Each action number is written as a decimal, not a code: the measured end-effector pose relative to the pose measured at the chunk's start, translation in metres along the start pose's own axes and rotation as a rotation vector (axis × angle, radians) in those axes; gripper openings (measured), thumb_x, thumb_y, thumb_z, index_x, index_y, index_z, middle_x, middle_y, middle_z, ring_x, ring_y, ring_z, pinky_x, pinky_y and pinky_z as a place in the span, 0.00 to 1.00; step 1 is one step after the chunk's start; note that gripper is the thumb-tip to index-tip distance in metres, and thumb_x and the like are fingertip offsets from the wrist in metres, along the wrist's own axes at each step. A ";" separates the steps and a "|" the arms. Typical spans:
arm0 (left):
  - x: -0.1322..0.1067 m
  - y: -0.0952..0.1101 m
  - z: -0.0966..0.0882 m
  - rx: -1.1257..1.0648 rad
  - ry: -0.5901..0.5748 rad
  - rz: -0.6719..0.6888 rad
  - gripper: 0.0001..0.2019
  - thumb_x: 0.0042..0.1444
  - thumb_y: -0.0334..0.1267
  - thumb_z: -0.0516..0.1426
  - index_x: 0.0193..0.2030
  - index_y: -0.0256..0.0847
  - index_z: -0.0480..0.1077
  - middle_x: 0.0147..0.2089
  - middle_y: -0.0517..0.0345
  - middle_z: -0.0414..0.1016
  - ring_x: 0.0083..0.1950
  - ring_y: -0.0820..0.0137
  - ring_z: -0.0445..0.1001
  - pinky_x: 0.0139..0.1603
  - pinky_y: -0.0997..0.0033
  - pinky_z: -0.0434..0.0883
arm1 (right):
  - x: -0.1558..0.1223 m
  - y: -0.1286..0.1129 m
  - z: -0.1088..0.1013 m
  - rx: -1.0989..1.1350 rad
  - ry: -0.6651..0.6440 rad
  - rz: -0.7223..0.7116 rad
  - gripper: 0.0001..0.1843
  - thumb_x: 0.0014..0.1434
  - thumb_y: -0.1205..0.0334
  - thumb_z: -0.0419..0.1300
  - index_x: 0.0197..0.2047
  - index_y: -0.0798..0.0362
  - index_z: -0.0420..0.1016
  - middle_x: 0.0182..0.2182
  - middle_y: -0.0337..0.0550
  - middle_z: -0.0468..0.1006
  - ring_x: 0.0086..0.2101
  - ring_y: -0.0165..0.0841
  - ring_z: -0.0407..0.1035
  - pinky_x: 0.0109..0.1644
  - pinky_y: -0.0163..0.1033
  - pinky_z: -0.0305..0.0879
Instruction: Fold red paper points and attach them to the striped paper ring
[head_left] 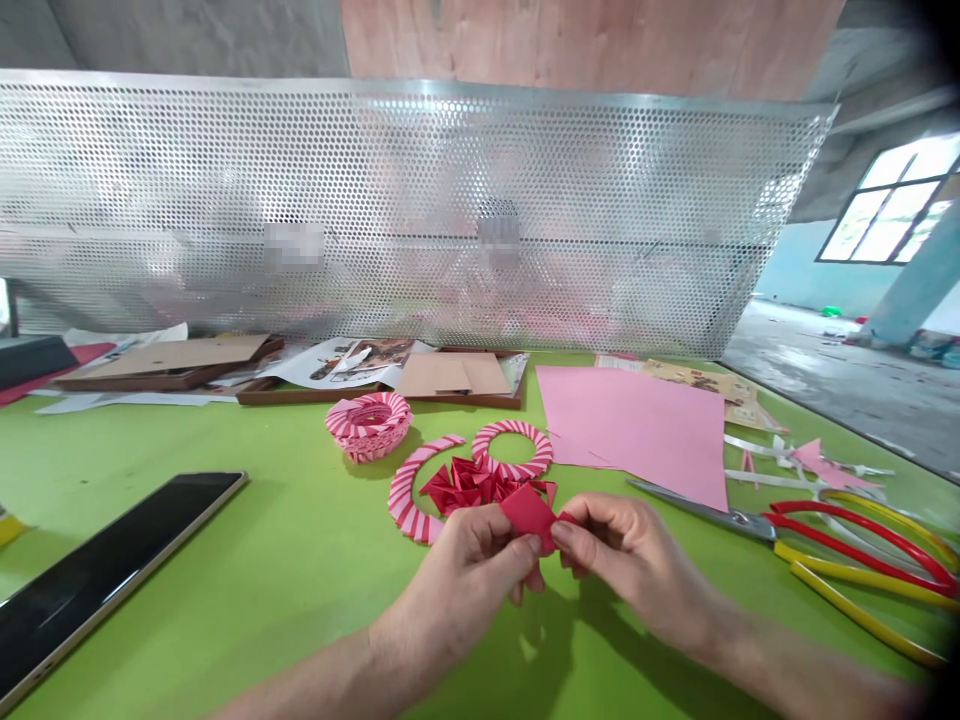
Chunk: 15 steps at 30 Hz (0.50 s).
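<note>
My left hand [457, 580] and my right hand [630, 560] together pinch a small folded piece of red paper [527, 516] above the green table [225, 445]. Just behind my left hand lies a pile of folded red paper pieces [469, 482]. Around that pile are a pink-and-white striped paper ring [512, 450] and a striped paper arc [409, 490]. Farther back stands a small striped paper basket [368, 427]. A large pink paper sheet [634, 430] lies beyond my right hand, and scissors with red and yellow handles [787, 540] lie to its right.
A dark tablet [97, 570] lies at the front left. Brown trays [382, 396] with cardboard and printed papers line the back of the table. Behind them stands a perforated metal screen [375, 200], with people faintly visible through it. White paper strips [795, 465] lie at the right.
</note>
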<state>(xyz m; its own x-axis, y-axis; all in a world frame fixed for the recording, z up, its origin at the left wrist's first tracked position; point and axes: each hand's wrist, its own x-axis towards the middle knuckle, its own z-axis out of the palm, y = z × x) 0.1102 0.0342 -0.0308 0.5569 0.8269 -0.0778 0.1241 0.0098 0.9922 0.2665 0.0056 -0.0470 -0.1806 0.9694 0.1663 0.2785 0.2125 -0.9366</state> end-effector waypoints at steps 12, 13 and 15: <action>0.000 -0.005 0.000 -0.003 0.002 0.073 0.10 0.50 0.37 0.52 0.24 0.34 0.71 0.19 0.61 0.66 0.21 0.75 0.61 0.23 0.77 0.59 | -0.001 0.001 -0.001 -0.013 0.007 -0.031 0.14 0.58 0.58 0.50 0.26 0.56 0.67 0.20 0.36 0.65 0.23 0.27 0.58 0.26 0.31 0.56; 0.000 -0.005 0.000 -0.010 0.001 0.070 0.10 0.50 0.38 0.53 0.24 0.34 0.70 0.19 0.60 0.66 0.22 0.75 0.61 0.23 0.77 0.59 | -0.001 0.001 -0.001 -0.010 0.007 -0.031 0.14 0.59 0.58 0.50 0.26 0.56 0.67 0.20 0.36 0.65 0.23 0.27 0.58 0.26 0.31 0.56; 0.000 -0.005 0.000 -0.030 0.002 0.060 0.12 0.50 0.39 0.53 0.23 0.34 0.70 0.20 0.60 0.67 0.22 0.75 0.62 0.24 0.76 0.60 | -0.001 0.001 -0.001 -0.008 0.014 -0.030 0.14 0.59 0.58 0.50 0.26 0.56 0.67 0.20 0.36 0.64 0.23 0.27 0.58 0.26 0.31 0.56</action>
<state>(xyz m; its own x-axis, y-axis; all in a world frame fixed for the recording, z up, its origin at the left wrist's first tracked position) 0.1095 0.0341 -0.0356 0.5611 0.8276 -0.0176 0.0660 -0.0235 0.9975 0.2678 0.0049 -0.0479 -0.1753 0.9643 0.1983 0.2812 0.2421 -0.9286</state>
